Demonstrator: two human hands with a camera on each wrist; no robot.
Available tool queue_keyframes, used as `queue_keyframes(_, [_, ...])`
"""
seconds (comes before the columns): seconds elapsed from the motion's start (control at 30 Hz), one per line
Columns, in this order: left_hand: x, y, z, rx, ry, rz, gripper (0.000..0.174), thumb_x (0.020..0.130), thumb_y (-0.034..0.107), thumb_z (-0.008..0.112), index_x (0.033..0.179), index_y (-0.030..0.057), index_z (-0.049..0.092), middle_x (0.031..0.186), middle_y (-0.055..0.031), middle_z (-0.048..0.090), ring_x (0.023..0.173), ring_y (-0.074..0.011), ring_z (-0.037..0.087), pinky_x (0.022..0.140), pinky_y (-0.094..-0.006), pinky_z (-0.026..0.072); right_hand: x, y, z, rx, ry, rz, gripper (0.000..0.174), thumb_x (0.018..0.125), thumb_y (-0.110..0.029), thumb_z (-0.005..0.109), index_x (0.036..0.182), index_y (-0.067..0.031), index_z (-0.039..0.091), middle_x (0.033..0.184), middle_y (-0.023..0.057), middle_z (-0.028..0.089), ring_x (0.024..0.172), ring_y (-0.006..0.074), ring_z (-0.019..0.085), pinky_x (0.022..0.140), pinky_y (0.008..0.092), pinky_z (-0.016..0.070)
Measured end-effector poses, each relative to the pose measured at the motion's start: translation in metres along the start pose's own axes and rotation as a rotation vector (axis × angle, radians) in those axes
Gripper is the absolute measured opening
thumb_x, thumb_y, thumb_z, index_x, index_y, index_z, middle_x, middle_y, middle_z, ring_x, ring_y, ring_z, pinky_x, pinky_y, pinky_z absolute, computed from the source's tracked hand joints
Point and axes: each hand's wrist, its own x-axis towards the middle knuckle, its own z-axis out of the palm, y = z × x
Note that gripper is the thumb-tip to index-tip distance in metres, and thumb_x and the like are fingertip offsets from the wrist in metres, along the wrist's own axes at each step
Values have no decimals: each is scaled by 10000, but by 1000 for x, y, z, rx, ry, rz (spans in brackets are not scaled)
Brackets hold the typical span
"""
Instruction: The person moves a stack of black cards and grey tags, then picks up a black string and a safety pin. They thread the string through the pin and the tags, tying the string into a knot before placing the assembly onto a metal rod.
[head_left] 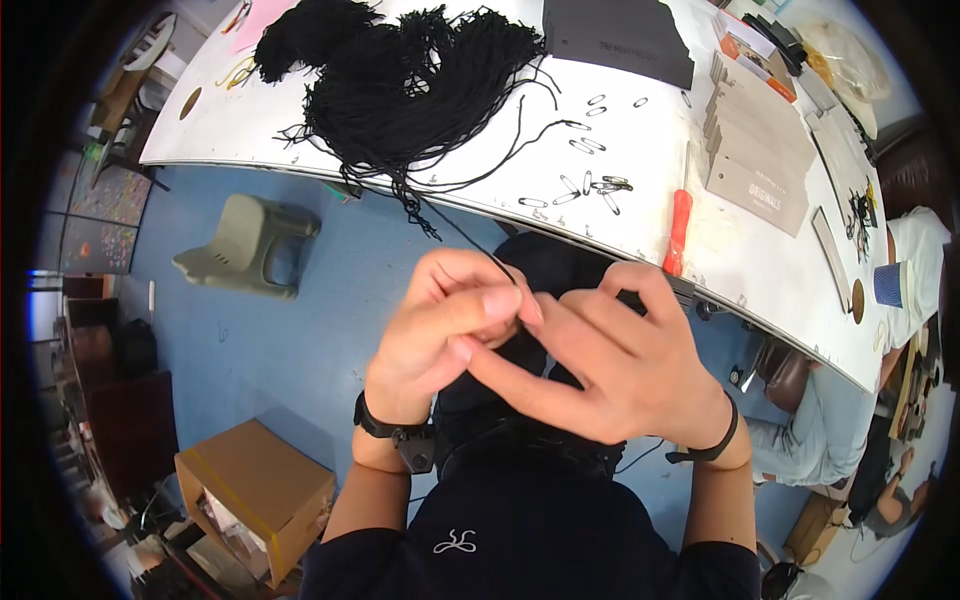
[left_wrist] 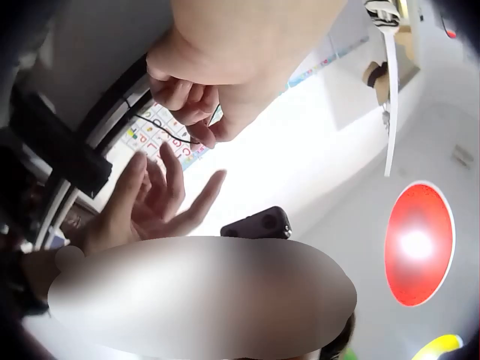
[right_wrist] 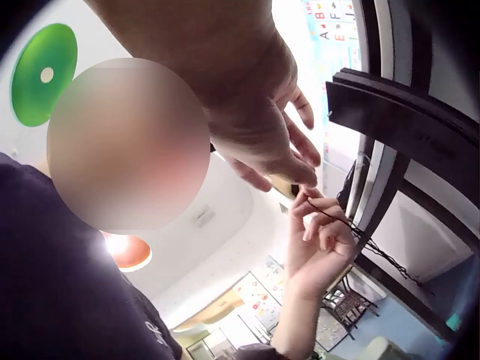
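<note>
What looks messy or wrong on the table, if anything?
The black cords look messiest: they lie in a tangled heap, with some ends dangling over the edge of the table. The safety pins are scattered loose and the grey cards are stacked unevenly. I see nothing spilled or broken.

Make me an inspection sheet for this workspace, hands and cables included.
Surface: white tabletop, with faint marks near the front edge.
Job's things: large bundle of black cords, one thin black strand running from the table edge to the hands; loose metal safety pins, scattered.
Clutter: red-handled tool near the front edge; fanned grey cards marked "ORIGINALS"; black cards at the far side.
Hands: left hand pinches the strand; right hand, fingers extended, meets its fingertips.
Cables: a thin dark line near the lap, too fine to identify.
Surroundings: olive-green plastic stool and open brown cardboard box on blue floor; people at right.
</note>
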Motion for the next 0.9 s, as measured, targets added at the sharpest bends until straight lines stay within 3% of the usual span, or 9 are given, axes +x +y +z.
queue_keyframes(0.07, [0, -2, 4, 6, -19, 34, 111, 818, 57, 600, 778, -35, 648, 790, -132, 651, 538, -68, 470, 488, -204, 363, 2, -1, 0, 44, 65, -55, 291, 658, -70, 579, 931, -105, 673, 672, -15, 475, 670, 132, 497, 627, 290, 392])
queue_keyframes(0.2, [0, -4, 3, 20, -77, 8, 110, 805, 60, 610, 785, -39, 654, 777, -119, 645, 588, -91, 505, 514, -213, 393, 2, -2, 0, 51, 205, -112, 166, 630, -63, 606, 772, -9, 674, 752, 42, 571, 677, 151, 540, 610, 268, 437])
queue_keyframes(0.43, [4, -5, 4, -173, -30, -33, 195, 834, 129, 583, 747, -41, 622, 595, 16, 455, 464, -37, 338, 436, -210, 262, -4, 0, 2, 307, 277, -122, 95, 643, -22, 647, 737, -7, 648, 819, 71, 615, 726, 171, 590, 551, 249, 474])
queue_keyframes(0.53, [8, 1, 0, -190, 30, 45, 292, 942, 199, 478, 872, -55, 604, 555, 38, 393, 435, -5, 282, 400, -181, 228, -4, -3, -10, 699, 196, -63, 91, 755, -39, 676, 702, -8, 609, 901, 113, 657, 884, 239, 654, 676, 296, 571])
queue_keyframes(0.63, [8, 6, -9, -181, 24, 83, 404, 1009, 256, 333, 990, -68, 573, 534, 35, 387, 429, 2, 288, 380, -154, 218, -18, 0, -36, 1024, 54, 43, 118, 816, -132, 676, 763, -40, 624, 732, 73, 677, 780, 233, 684, 772, 327, 550])
queue_keyframes(0.7, [8, 6, -10, -136, 99, 104, 407, 1006, 259, 346, 991, -76, 577, 536, 31, 396, 435, -4, 292, 392, -157, 231, -26, 0, -39, 1086, 136, 79, 156, 840, -139, 656, 742, -25, 615, 622, 58, 647, 654, 230, 678, 709, 321, 560])
queue_keyframes(0.77, [10, 6, -8, -73, 152, 107, 416, 1009, 257, 328, 1014, -88, 560, 543, 25, 385, 433, -10, 285, 380, -156, 239, -34, 1, -44, 1184, 127, 198, 116, 759, -73, 713, 776, 29, 660, 568, 52, 575, 538, 165, 618, 683, 331, 571])
queue_keyframes(0.8, [11, 5, -7, -9, 204, 109, 427, 1012, 256, 310, 1036, -100, 544, 549, 20, 373, 432, -16, 277, 367, -155, 246, -41, -2, -43, 1189, 160, 295, 104, 764, -55, 702, 783, 39, 662, 553, 49, 571, 480, 157, 586, 583, 298, 561])
queue_keyframes(0.9, [11, 2, -8, 47, 188, 105, 440, 1012, 273, 307, 1072, -89, 550, 544, 26, 365, 438, -13, 265, 377, -157, 222, -48, -2, -50, 1096, 61, 461, 70, 779, -41, 673, 770, 27, 662, 566, 63, 601, 455, 158, 574, 481, 253, 507])
